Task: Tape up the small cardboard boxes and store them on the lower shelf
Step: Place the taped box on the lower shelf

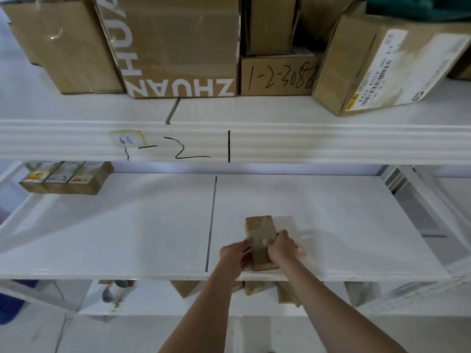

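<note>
You are gripping the small cardboard box (260,240) between both hands, left hand (233,253) and right hand (281,247) flanking it, its long axis pointing away into the shelf (127,225)

Stockroom or warehouse storage area: white metal shelving rack (229,143) with handwritten location code "1-2-1" on its beam, labelled cardboard cartons (178,47) stacked above that beam, small cardboard boxes (66,178) on the shelf below it.
</note>
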Available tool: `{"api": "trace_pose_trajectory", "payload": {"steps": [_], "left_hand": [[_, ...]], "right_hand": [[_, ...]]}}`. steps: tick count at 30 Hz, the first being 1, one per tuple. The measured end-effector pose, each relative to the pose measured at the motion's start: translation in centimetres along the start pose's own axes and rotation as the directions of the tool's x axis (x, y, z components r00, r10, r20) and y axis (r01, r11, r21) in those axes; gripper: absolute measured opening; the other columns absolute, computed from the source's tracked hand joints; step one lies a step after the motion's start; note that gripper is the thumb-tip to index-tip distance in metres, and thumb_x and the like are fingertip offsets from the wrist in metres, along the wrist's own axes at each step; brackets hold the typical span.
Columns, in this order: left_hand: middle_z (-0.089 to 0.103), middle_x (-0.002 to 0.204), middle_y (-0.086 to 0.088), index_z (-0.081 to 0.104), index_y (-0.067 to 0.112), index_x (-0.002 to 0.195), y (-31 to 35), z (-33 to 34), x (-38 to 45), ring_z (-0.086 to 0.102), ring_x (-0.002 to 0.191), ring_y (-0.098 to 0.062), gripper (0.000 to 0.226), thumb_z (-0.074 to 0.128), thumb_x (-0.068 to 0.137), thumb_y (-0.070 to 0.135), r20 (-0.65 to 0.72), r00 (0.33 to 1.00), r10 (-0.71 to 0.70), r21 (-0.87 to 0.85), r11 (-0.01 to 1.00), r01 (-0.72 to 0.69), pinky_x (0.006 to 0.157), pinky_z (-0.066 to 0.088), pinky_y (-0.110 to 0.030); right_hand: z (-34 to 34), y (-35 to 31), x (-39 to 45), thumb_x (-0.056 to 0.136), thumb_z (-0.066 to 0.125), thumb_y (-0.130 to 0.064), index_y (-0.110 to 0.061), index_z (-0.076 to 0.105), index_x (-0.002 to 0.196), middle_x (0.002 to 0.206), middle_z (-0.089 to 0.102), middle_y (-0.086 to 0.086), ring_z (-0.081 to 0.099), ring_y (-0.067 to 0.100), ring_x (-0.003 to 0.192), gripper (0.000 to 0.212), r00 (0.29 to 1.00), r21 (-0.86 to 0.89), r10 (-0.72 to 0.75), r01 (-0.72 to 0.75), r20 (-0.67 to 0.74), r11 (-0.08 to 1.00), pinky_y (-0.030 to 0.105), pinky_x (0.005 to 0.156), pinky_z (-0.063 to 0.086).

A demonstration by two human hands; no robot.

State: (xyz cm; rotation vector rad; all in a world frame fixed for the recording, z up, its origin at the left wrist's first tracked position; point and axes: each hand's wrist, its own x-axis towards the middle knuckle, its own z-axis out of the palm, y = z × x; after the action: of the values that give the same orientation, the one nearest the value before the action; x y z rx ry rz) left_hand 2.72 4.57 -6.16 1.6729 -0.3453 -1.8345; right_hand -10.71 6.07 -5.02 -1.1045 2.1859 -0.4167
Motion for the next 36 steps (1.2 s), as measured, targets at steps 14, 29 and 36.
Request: {"api": "trace_pose_trajectory", "payload": {"steps": [14, 29, 36], "left_hand": [[0.074, 0.099, -0.019, 0.071, -0.003, 0.102, -1.5, 1.8, 0.8, 0.071, 0.085, -0.034, 0.025, 0.078, 0.089, 0.017, -0.065, 0.997, -0.046, -0.177, 0.984, 0.034, 0.079, 0.061, -0.043], [0.059, 0.125, -0.019, 0.053, 0.003, 0.123, 0.4, 3.5, 0.4, 0.059, 0.112, -0.034, 0.035, 0.027, 0.108, 0.02, -0.298, 0.936, 0.188, 0.267, 0.958, -0.108, 0.101, 0.05, -0.044], [0.064, 0.116, -0.02, 0.055, 0.002, 0.128, 2.0, 4.8, -0.7, 0.064, 0.105, -0.035, 0.058, 0.049, 0.1, 0.052, -0.002, 0.991, 0.135, 0.251, 0.959, -0.13, 0.096, 0.056, -0.045]], "right_hand": [[-0.1, 1.0, 1.0, 0.097, 0.064, -0.037, -0.013, 0.041, 0.131, 0.127, 0.063, 0.011, 0.063, 0.025, 0.102, 0.048, 0.997, 0.124, -0.024, 0.015, 0.07, 0.992, 0.021, 0.05, 0.036], [-0.8, 1.4, 1.5, 0.097, 0.054, -0.016, -0.016, 0.045, 0.107, 0.092, 0.059, -0.001, 0.057, 0.011, 0.076, 0.014, 0.992, 0.115, -0.086, 0.076, 0.091, 0.991, 0.024, 0.05, 0.039], [-2.3, 0.1, 0.9, 0.089, 0.064, -0.03, -0.029, 0.054, 0.098, 0.088, 0.06, -0.012, 0.059, 0.006, 0.078, 0.014, 0.992, 0.335, -0.095, 0.06, 0.088, 0.94, 0.024, 0.055, 0.042]]}}
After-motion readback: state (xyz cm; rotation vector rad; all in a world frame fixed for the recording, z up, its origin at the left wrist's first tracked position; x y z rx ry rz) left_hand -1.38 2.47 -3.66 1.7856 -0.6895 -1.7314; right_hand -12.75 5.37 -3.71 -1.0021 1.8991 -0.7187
